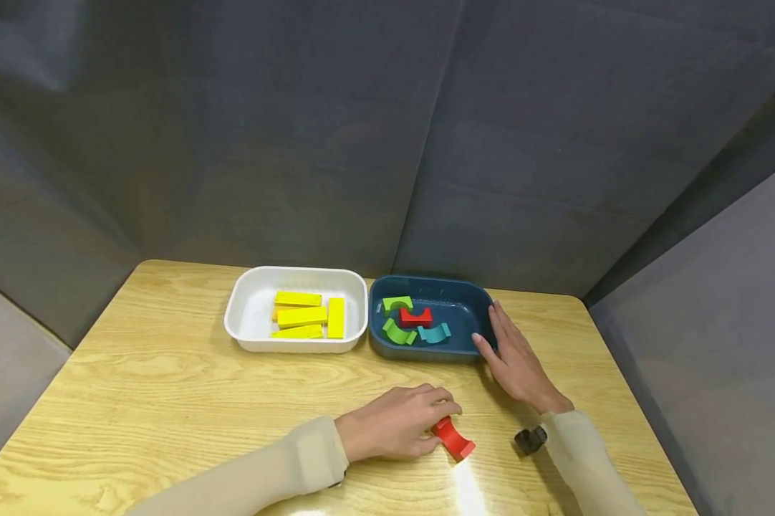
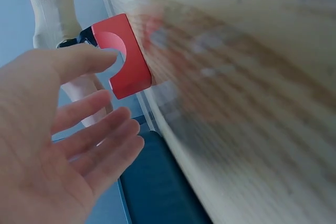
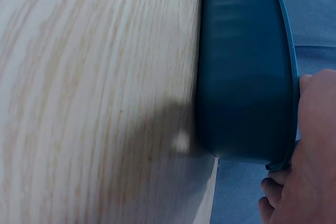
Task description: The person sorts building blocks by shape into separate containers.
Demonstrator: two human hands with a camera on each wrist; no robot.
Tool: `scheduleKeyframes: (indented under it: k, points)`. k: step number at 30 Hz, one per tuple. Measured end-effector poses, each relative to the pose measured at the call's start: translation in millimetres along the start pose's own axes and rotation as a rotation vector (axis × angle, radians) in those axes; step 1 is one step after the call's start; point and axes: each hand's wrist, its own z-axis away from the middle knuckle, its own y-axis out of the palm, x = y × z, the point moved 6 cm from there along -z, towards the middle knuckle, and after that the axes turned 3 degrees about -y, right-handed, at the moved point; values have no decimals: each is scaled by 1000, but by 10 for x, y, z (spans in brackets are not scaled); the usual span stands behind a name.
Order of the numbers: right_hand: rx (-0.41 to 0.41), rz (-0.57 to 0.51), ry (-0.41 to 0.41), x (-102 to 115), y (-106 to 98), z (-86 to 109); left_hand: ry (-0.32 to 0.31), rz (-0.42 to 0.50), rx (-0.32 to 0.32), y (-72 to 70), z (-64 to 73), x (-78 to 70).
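On the wooden table lies a red arch-shaped block (image 1: 454, 438). My left hand (image 1: 403, 423) is beside its left end, the fingers loosely bent. In the left wrist view, the thumb (image 2: 86, 61) reaches toward the notch of the red block (image 2: 134, 59), while the other fingers are spread apart from it. My right hand (image 1: 519, 362) holds the right end of a dark blue tray (image 1: 420, 354), thumb over the rim and fingers along the outer side. Inside that tray are two green arch blocks (image 1: 399, 334), a red one (image 1: 416, 317) and a teal one (image 1: 435, 333).
Left of the blue tray, a white tray (image 1: 233, 315) holds several yellow rectangular blocks (image 1: 302, 317). A small black device (image 1: 531, 440) is by the right wrist. Grey cloth (image 1: 297, 143) hangs behind the table (image 1: 136, 401).
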Motion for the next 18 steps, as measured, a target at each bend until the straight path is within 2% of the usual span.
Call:
scheduleKeyframes:
  k: [9,18]
  points:
    - [0,2,4,-9,12,-2,-1,-11,13,53,-40,11]
    - [-2,-2,-9,6,-2,2,27,-8,29,66,-55,-27]
